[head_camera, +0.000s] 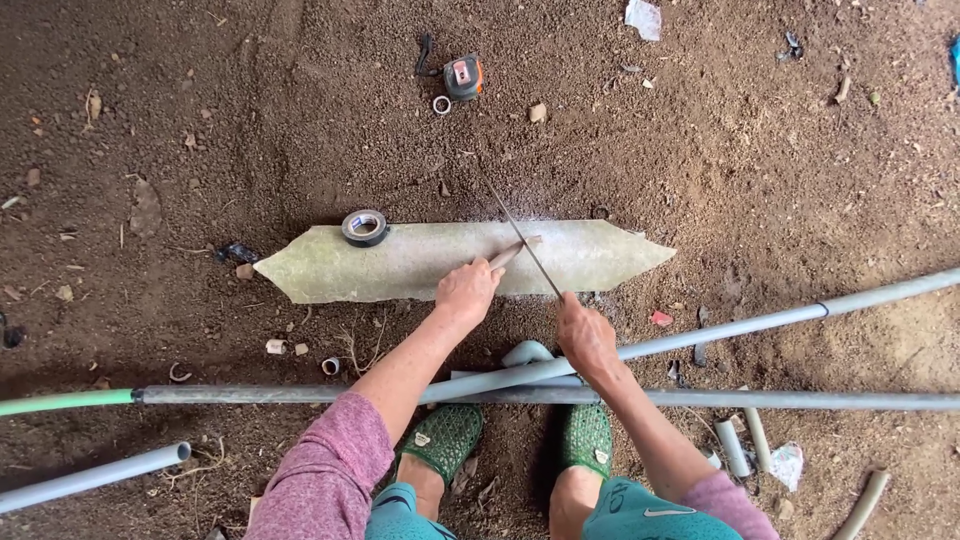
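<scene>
My left hand (467, 291) presses a short piece of tan pipe (512, 252) down on a flat, pale slab with pointed ends (400, 262) that lies on the dirt. My right hand (585, 336) grips one end of a thin hacksaw blade (520, 236). The blade runs slanted away from me and crosses the pipe piece near its far end. A roll of black tape (364, 227) rests on the slab's far edge, to the left of both hands.
Long grey pipes (760, 399) (760, 324) cross over my feet in green shoes (445, 437). Another grey pipe (95, 476) lies at lower left. A tape measure (463, 76) sits on the dirt beyond the slab. Short pipe offcuts (732, 448) and litter lie at lower right.
</scene>
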